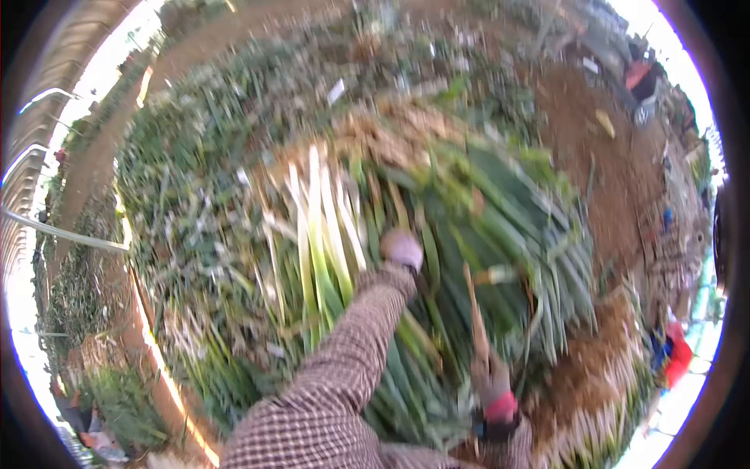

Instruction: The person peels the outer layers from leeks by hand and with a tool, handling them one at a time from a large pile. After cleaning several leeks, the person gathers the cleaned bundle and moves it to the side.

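My left hand [402, 248], in a pale glove, reaches into a heap of leeks [500, 211], its rounded back toward me and the fingers hidden and blurred. Just left of it lie several leeks with bare white stalks [316, 211]. My right hand [491, 377], gloved with a red band at the wrist, is low on the right of the heap. From its closed fingers a long, thin tan piece [475, 309] points up and away, tapering to a tip. Motion blur hides whether it is a tool or a stalk.
Loose leaves and trimmings [211, 219] cover the ground to the left and beyond the heap. Leeks stacked with their roots showing [594, 375] lie at the lower right. Brown soil [578, 133] stretches behind on the right, and a red item [678, 356] is at the far right.
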